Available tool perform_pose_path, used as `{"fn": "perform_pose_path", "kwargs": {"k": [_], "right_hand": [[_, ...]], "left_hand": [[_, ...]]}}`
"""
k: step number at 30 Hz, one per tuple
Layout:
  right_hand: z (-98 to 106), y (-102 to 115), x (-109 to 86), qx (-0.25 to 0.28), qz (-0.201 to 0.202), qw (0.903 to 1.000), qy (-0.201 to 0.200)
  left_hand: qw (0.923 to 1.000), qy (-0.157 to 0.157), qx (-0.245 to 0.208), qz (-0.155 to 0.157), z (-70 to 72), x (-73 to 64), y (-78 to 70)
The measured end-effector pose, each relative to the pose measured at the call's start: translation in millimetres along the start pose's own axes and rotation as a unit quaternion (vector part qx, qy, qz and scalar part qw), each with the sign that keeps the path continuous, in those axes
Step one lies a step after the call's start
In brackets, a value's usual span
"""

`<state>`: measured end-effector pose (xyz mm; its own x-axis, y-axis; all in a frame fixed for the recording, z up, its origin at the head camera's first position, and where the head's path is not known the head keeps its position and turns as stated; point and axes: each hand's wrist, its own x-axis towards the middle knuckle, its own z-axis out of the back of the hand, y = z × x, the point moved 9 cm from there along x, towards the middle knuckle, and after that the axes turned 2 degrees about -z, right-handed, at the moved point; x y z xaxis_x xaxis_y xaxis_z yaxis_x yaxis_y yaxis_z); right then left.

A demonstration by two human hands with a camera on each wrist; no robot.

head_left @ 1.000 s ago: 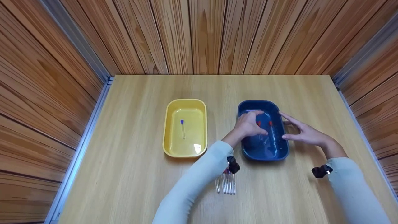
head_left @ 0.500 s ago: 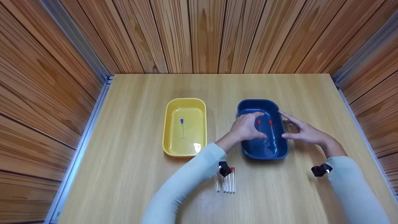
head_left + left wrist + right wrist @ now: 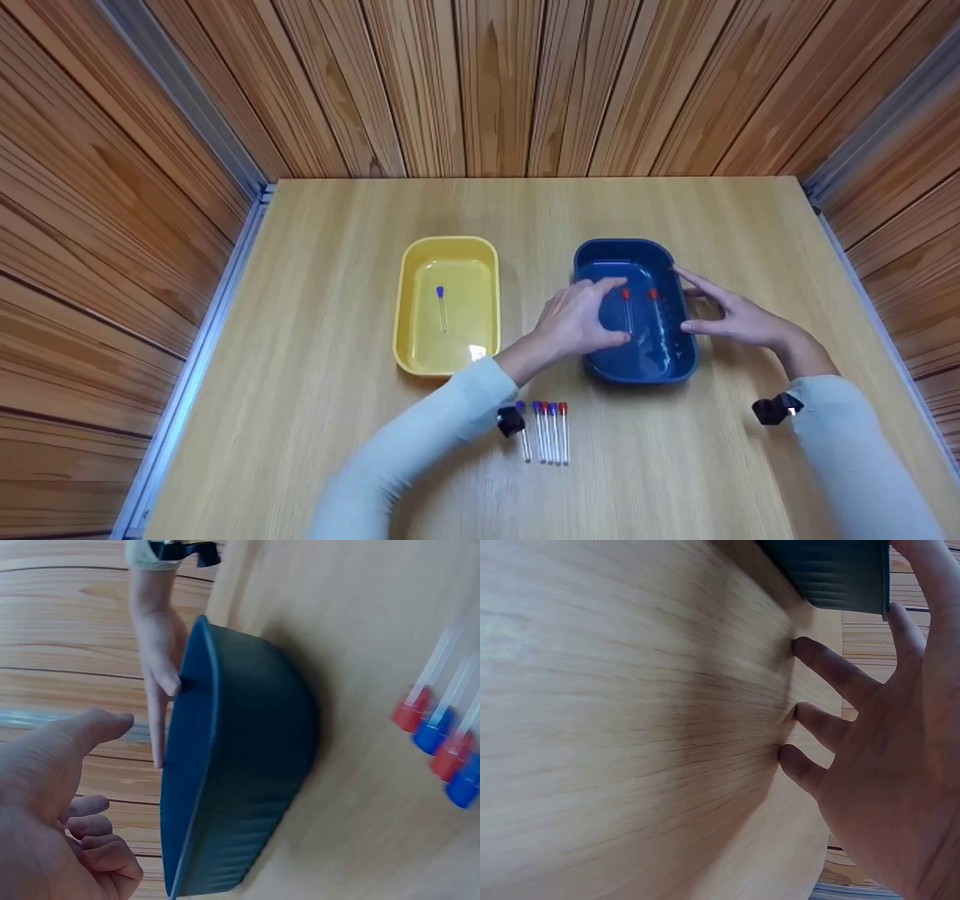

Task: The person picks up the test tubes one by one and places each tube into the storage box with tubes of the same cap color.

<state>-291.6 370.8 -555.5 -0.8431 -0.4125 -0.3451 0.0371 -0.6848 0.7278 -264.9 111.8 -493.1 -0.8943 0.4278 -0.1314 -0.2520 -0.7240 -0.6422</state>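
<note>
My left hand (image 3: 574, 321) is over the left side of a dark blue tray (image 3: 637, 369), thumb and forefinger spread apart and holding nothing. The left wrist view shows the same hand (image 3: 45, 802) apart from the tray wall (image 3: 255, 720), its other fingers loosely bent. Two red-capped test tubes, one nearer the middle (image 3: 628, 311) and one farther right (image 3: 655, 307), lie inside the tray. My right hand (image 3: 739, 321) touches the tray's right rim with thumb and forefinger extended. Its other fingertips rest on the table in the right wrist view, the hand (image 3: 892, 742) spread.
A yellow tray (image 3: 409, 349) to the left holds one blue-capped test tube (image 3: 442, 311). Several test tubes (image 3: 553, 435) with red and blue caps lie side by side on the table in front, near my left sleeve (image 3: 427, 424). Wood-panelled walls (image 3: 495, 90) enclose the table.
My left hand has drawn back leftward from over the blue tray, uncovering the two red-capped test tubes. More tubes on the table show beside the sleeve. The right hand stays at the rim.
</note>
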Motion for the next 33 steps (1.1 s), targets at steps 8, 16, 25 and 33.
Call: {"fn": "perform_pose_path", "kwargs": {"k": [8, 16, 25, 33], "right_hand": [[-0.5, -0.7, 0.5, 0.005, -0.001, 1.0, -0.003], [-0.1, -1.6, 1.3, 0.004, 0.001, 1.0, -0.003], [0.4, 2.4, 1.1, 0.005, 0.002, 1.0, 0.0], [0.9, 2.5, -0.5, 0.008, 0.007, 0.9999, -0.001]], "left_hand": [[0.9996, 0.009, 0.015, -0.024, -0.9, -18.2, 7.3], [0.9993, 0.007, 0.02, -0.029, 7.1, -40.2, 16.7], [0.9985, 0.01, 0.047, -0.025, 15.0, -62.9, 34.2], [0.9969, 0.008, 0.062, -0.048, 22.4, -85.3, 47.7]]}}
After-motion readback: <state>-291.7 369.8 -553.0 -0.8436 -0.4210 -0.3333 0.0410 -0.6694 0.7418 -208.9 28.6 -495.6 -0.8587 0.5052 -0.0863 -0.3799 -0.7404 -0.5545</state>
